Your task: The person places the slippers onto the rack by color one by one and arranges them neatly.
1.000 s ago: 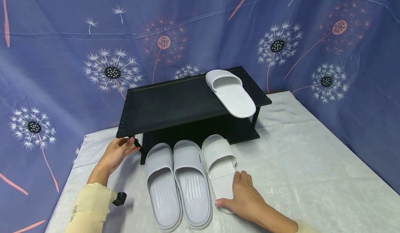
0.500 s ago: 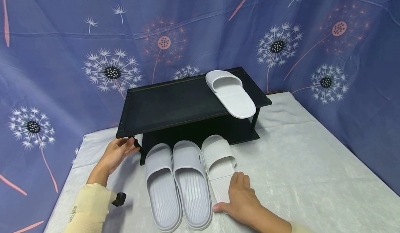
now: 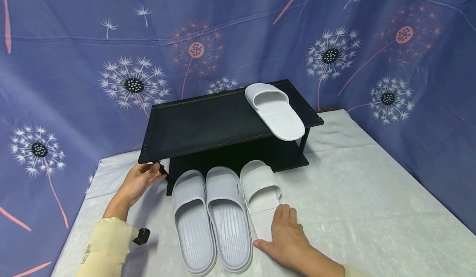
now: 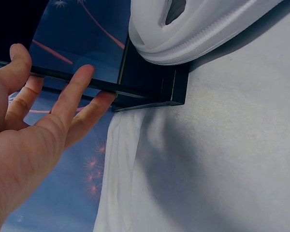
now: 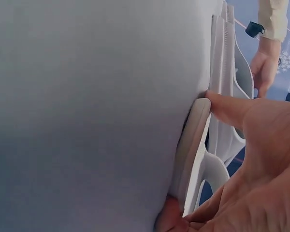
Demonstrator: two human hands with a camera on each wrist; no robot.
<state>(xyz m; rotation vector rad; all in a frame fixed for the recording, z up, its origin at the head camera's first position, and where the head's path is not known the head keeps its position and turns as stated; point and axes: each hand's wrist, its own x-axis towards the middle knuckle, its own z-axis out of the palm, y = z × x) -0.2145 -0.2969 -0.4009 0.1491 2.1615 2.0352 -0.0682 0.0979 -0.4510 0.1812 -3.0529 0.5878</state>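
My left hand [image 3: 136, 184] holds the near left post of a black two-tier shoe rack [image 3: 201, 124]. In the left wrist view its spread fingers [image 4: 77, 89] and thumb lie on opposite sides of the dark bar. The right hand [image 3: 289, 237] grips the heel end of a white slipper [image 3: 258, 176] lying on the table, thumb on one side and fingers on the other. The right wrist view shows that slipper's sole edge [image 5: 191, 145] between thumb and fingertips. Its toe points at the rack. Immediately left of it lie two grey slippers [image 3: 228, 219] [image 3: 194, 221], side by side.
Another white slipper [image 3: 280, 118] sits on the rack's top shelf at the right, its heel jutting past the front edge. The lower shelf [image 3: 286, 159] is partly hidden. A pale cloth [image 3: 372, 194] covers the table, and a blue dandelion-print curtain [image 3: 238, 29] hangs behind.
The right hand has shifted slightly left along the white slipper's heel end. The slippers, the rack and my left hand have not visibly moved.
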